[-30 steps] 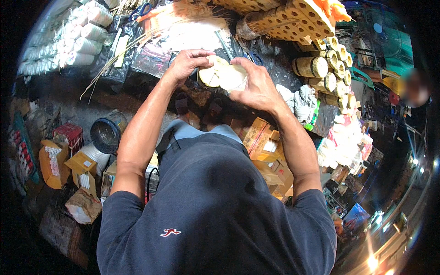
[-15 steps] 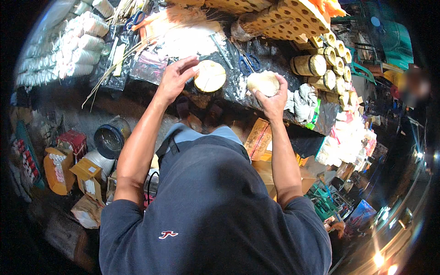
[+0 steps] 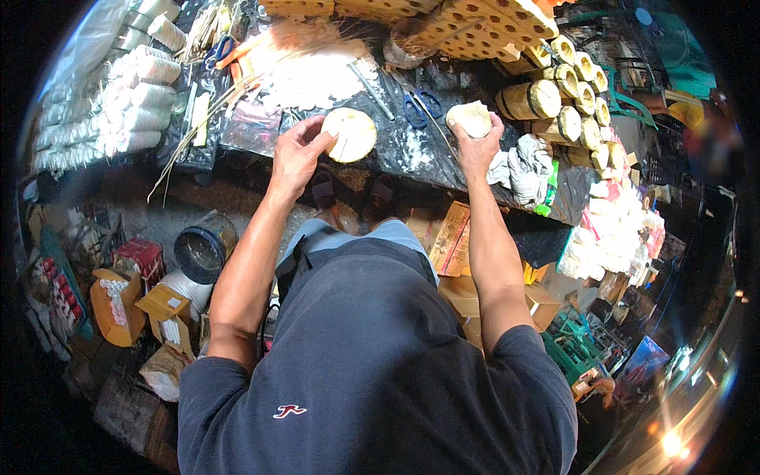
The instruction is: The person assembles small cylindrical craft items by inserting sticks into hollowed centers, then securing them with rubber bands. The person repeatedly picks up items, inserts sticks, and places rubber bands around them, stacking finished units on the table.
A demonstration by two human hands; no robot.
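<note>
Occupying the upper centre of the frame: one pale round disc, its face up. Left hand stands at its left edge, thumb and fingers curved near the rim — whether they pinch it, cannot tell. Right hand, upper right of centre, grips a pale rounded piece. Between disc and piece lie blue-handled scissors on the black-covered bench. Upper right: stacked tan cylinders; below them, crumpled grey cloth. Upper left: white spools, massed together.
</note>
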